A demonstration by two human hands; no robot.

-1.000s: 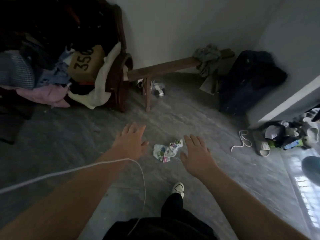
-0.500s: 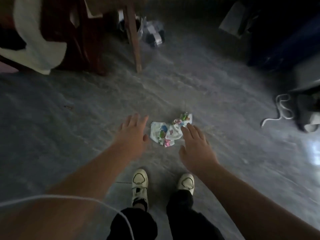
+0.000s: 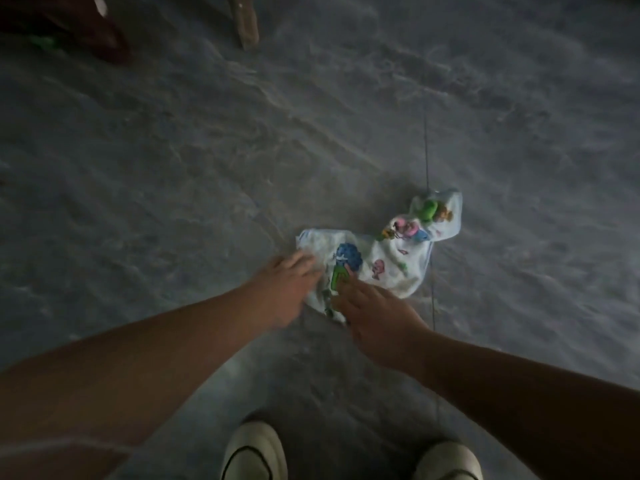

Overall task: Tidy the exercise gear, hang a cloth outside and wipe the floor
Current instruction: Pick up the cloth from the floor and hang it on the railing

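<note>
Now both hands (image 3: 332, 299) reach the cloth (image 3: 391, 268).

Looks like a room in a home, dimly lit. Grey stone-patterned floor (image 3: 173, 168) with a thin tile joint (image 3: 427, 150) running across it. Wooden furniture leg (image 3: 246, 20) and a dark reddish-brown furniture base (image 3: 86, 32) at the far edge. Small printed cloth (image 3: 384, 261) crumpled on the floor, pale shoes (image 3: 254, 452) at the bottom edge.

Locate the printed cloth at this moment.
In the head view the printed cloth lies crumpled on the grey floor, right of centre, with both hands at its near edge.
</note>
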